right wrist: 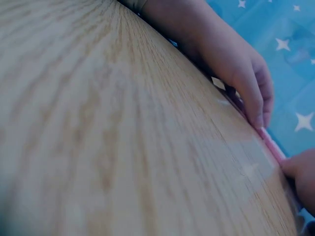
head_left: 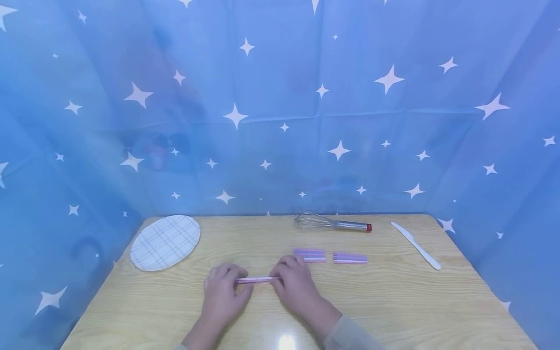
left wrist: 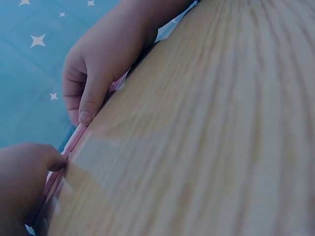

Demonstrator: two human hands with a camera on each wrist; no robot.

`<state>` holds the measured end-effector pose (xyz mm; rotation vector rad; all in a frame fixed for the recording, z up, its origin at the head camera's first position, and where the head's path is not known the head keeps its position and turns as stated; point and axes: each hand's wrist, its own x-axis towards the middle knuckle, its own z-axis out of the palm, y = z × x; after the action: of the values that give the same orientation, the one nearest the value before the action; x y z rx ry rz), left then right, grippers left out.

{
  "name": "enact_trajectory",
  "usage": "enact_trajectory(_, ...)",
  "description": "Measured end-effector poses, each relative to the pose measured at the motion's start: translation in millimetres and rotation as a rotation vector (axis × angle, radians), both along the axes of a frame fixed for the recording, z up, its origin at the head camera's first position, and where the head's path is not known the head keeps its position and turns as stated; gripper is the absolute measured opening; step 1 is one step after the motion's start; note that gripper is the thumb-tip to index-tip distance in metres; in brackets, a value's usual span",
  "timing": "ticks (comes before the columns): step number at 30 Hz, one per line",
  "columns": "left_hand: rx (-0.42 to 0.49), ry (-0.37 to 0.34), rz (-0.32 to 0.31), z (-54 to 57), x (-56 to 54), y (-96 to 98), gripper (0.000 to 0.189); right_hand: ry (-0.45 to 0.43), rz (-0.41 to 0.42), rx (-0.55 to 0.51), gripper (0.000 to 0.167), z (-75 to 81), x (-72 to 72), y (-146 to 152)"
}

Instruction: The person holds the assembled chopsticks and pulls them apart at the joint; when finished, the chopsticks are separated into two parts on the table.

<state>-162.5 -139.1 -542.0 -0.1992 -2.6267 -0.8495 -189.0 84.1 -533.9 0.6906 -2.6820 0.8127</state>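
A slim pink-and-white strip [head_left: 258, 280] lies level, close over the wooden table, between my two hands. My left hand [head_left: 225, 291] pinches its left end, with thumb in front and fingers behind. At the other end my right hand [head_left: 295, 282] pinches it the same way. The left wrist view shows the strip [left wrist: 75, 139] as a pink edge low along the wood, the right hand's thumb [left wrist: 88, 105] pressing on it. In the right wrist view the pink strip [right wrist: 272, 144] runs between both hands' fingertips. Fingers cover both its ends.
Two flat purple, pink and white striped pieces [head_left: 351, 258] lie just beyond my right hand. A whisk [head_left: 321, 222] with a red-tipped handle is behind them. To the right is a white knife [head_left: 415, 244]; at the back left, a checked white plate [head_left: 166, 243]. A starry blue curtain [head_left: 280, 87] surrounds the table.
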Motion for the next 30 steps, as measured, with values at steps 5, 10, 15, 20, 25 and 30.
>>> enact_trajectory(5, 0.005, 0.023, -0.001, -0.8, 0.8, -1.0, 0.025, 0.003, 0.010, -0.019, 0.007, -1.5, 0.5, 0.1)
enact_trajectory(10, 0.009, 0.047, 0.009, -4.1, 0.3, -0.9, 0.019, -0.005, 0.015, -0.032, 0.006, -5.3, 0.9, 2.0)
enact_trajectory(15, 0.024, 0.055, 0.017, -5.6, -0.2, -0.5, 0.019, -0.011, 0.008, -0.065, 0.005, -8.4, 1.2, 3.6)
enact_trajectory(20, 0.053, 0.061, 0.020, -2.7, 0.1, -0.1, 0.019, 0.009, 0.004, -0.086, 0.006, -7.9, 0.8, 3.7)
enact_trajectory(25, 0.096, 0.093, 0.023, -1.0, -0.9, 0.8, 0.022, 0.022, -0.006, -0.066, 0.005, -3.1, 2.3, 4.5)
enact_trajectory(30, 0.109, 0.115, 0.025, -1.8, -1.7, 1.3, 0.023, 0.018, -0.011, -0.038, 0.003, -1.1, 2.4, 6.0)
